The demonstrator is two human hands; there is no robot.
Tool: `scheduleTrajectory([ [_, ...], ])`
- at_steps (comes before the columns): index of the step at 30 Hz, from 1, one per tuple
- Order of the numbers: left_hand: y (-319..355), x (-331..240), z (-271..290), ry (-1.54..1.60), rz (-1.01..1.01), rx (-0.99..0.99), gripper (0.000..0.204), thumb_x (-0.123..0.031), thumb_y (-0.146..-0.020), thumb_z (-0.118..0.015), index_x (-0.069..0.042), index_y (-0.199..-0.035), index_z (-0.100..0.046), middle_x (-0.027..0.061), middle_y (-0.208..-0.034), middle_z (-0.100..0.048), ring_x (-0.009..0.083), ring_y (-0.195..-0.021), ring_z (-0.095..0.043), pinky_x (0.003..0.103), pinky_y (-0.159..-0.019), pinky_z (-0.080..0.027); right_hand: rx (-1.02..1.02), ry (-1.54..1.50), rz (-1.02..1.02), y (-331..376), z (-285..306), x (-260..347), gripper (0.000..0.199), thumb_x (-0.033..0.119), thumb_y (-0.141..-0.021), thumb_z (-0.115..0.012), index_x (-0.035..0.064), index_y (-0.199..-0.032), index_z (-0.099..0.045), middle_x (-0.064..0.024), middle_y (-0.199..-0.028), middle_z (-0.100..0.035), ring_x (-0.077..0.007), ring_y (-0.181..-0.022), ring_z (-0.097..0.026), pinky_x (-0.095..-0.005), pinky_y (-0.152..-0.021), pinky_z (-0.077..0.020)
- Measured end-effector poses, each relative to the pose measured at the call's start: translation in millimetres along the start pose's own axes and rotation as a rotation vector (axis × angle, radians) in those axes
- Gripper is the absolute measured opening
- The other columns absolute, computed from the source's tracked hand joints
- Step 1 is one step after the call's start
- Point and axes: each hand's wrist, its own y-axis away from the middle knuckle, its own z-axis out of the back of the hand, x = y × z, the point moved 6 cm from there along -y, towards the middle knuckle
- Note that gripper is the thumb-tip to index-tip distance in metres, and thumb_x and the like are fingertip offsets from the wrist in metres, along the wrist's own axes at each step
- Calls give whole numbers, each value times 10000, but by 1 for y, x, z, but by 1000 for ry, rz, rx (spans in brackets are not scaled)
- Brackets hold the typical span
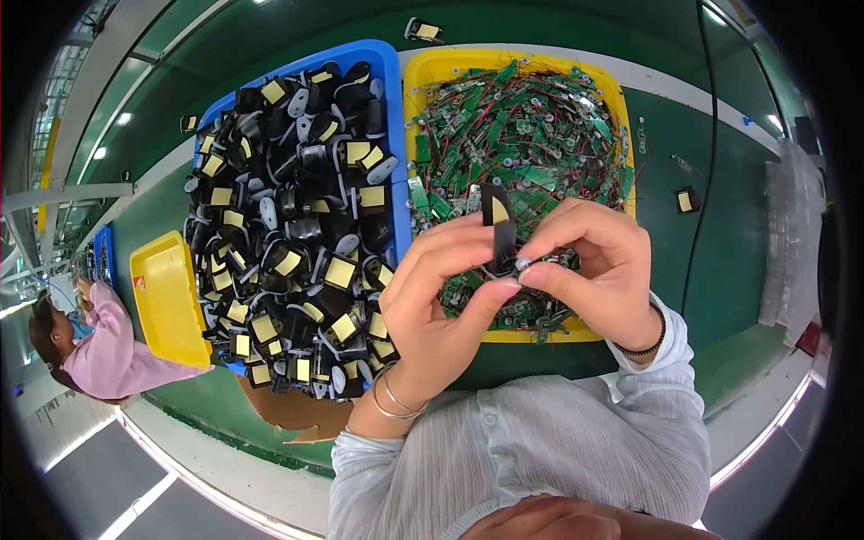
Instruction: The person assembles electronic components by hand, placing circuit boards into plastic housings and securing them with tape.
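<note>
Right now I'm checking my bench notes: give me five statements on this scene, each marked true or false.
1. The left hand and right hand meet at a black part. True.
2. The yellow bin beneath them holds green circuit boards. True.
3. Nothing stands left of that bin. False: a blue bin does.
4. Nobody else is visible. False: someone in a pink top is at the left.
5. The wearer's sleeves are pale. True.
</note>
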Motion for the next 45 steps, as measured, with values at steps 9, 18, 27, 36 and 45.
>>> scheduleTrajectory([
  [9, -4, -15, -3, -285, -290, 77, 269, -31, -582, -726, -5, -831, -625, 103, -894, -621, 286, -902, -580, 347, -771, -468, 91, 213, 50, -4, 5, 11, 69, 23, -684, -675, -2, -721, -622, -72, -678, -605, -134, -589, -583, -228, -533, -461],
  [18, -5, -23, -7, -384, -359, 122, 294, -62, -545, -736, -32, -825, -651, 66, -863, -626, 263, -870, -589, 318, -729, -488, 24, 128, -14, 1, 9, 8, 243, 35, -653, -722, -8, -768, -512, -46, -666, -575, -97, -609, -579, -201, -579, -473],
  [27, -4, -25, -6, -393, -370, 133, 286, -60, -555, -730, -29, -828, -650, 72, -868, -627, 263, -868, -588, 317, -726, -490, 102, -7, -89, 2, 6, 7, 318, 32, -650, -730, 25, -758, -431, -41, -662, -566, -81, -625, -573, -203, -593, -468],
  [36, -4, -25, -5, -365, -372, 141, 283, -68, -558, -732, -28, -824, -648, 77, -876, -628, 263, -870, -587, 315, -728, -490, 73, 58, -41, 2, 7, 5, 301, 21, -649, -724, 17, -761, -445, -39, -680, -553, -82, -624, -571, -206, -589, -472],
  [45, 1, -25, -9, -345, -381, 149, 266, -44, -585, -721, -14, -837, -640, 83, -884, -618, 303, -919, -586, 324, -750, -502, 35, 169, -10, 2, 8, 11, 276, 34, -654, -720, 10, -761, -467, -41, -691, -554, -88, -617, -574, -211, -583, -480],
])
